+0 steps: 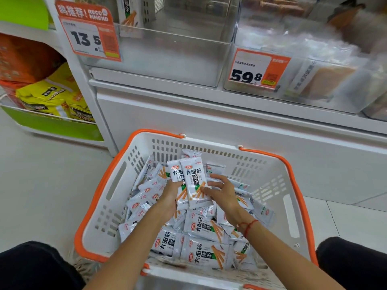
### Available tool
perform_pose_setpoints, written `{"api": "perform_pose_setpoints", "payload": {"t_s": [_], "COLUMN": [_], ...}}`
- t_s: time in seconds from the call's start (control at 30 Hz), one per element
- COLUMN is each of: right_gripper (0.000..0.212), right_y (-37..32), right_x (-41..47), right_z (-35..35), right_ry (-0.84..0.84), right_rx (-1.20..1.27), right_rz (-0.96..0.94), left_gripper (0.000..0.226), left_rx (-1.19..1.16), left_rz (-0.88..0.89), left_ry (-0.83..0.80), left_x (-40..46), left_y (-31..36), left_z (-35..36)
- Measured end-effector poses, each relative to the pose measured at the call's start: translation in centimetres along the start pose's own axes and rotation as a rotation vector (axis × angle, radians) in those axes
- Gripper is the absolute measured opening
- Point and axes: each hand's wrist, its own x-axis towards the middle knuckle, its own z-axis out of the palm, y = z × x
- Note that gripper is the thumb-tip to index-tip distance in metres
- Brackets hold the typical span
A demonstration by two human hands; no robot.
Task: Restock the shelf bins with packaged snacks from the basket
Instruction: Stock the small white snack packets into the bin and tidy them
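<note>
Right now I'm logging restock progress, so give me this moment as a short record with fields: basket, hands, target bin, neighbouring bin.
basket: white basket with orange handles on the floor, holding many white snack packets
left hand: left hand grips a small stack of packets, upright above the pile
right hand: right hand touches the stack's right edge, fingers spread
target bin: clear bin with 13.5 price tag, nearly bare; one matching packet stands at its back
neighbouring bin: clear bin with 59.8 price tag, filled with other wrapped goods
</note>
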Motion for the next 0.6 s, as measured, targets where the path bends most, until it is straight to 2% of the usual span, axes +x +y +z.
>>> {"api": "perform_pose_setpoints", "payload": {"t_s": [0.17,0.27,0.43,0.47,0.6], "right_gripper": [0.031,0.032,0.022,0.02,0.017], "right_y": [0.7,1.0,0.0,0.1,2.6], "right_x": [0.2,0.3,1.5,2.0,2.1], "right_z": [1.2,2.0,2.0,1.5,0.1], "right_ry": [0.079,0.067,-0.208,-0.269,-0.571], "right_rx": [-0.187,-0.257,-0.41,-0.524,-1.318], "right_rz": [-0.148,-0.223,-0.174,-0.152,0.001], "left_gripper": [0.035,0.028,0.022,0.02,0.013], "left_rx": [-0.037,-0.073,-0.008,-0.031,-0.161], "left_rz": [-0.052,-0.07,-0.022,-0.027,-0.068], "left_ry": [0.015,0.025,0.056,0.079,0.17], "left_x": [-0.1,0.1,0.2,0.5,1.1], "left_y": [-0.6,-0.6,-0.6,-0.5,-0.2], "left_z": [0.9,1.0,-1.9,-2.9,-5.5]}}
